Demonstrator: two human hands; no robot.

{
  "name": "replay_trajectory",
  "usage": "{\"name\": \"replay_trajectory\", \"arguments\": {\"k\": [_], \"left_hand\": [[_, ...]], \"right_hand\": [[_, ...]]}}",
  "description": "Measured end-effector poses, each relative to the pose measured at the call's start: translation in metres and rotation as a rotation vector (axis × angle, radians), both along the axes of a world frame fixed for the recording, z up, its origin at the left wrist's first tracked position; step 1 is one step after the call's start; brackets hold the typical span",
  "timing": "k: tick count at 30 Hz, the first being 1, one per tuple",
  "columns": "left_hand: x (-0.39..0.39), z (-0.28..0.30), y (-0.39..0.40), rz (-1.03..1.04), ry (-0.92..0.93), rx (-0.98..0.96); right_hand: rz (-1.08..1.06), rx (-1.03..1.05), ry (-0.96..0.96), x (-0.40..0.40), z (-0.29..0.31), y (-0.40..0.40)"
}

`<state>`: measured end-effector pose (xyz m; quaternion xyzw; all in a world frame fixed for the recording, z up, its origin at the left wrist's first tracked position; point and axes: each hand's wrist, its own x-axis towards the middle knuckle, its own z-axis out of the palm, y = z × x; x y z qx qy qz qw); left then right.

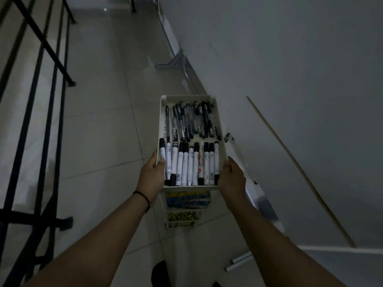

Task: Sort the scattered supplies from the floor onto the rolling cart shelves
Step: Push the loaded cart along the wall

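Top shelf of the cream plastic rolling cart (163, 121), w/ black pens (192, 121) behind white board markers (190, 164), is gripped at both near corners: left hand (152, 172) and right hand (232, 177), fingers curled over rims. Sorting judged near done; next, cart prob. to be steered clear of the wall-leaned wooden stick (300, 170) and white tubes (238, 264) on the floor.

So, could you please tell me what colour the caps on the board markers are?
Black, seen in the head view: the board markers have white barrels.
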<state>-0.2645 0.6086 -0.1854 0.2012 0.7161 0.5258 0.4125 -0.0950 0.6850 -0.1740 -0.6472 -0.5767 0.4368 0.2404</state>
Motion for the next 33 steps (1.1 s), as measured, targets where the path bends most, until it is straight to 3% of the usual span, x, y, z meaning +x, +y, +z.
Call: {"name": "replay_trajectory", "arguments": {"k": [15,33], "left_hand": [[-0.042,-0.007,0.066,-0.057,0.008,0.006],[-0.103,-0.008,0.232,-0.041,-0.017,0.025]], "right_hand": [[-0.046,0.034,-0.053,-0.043,-0.01,0.06],[0.005,0.033,0.01,-0.103,-0.008,0.233]]}}
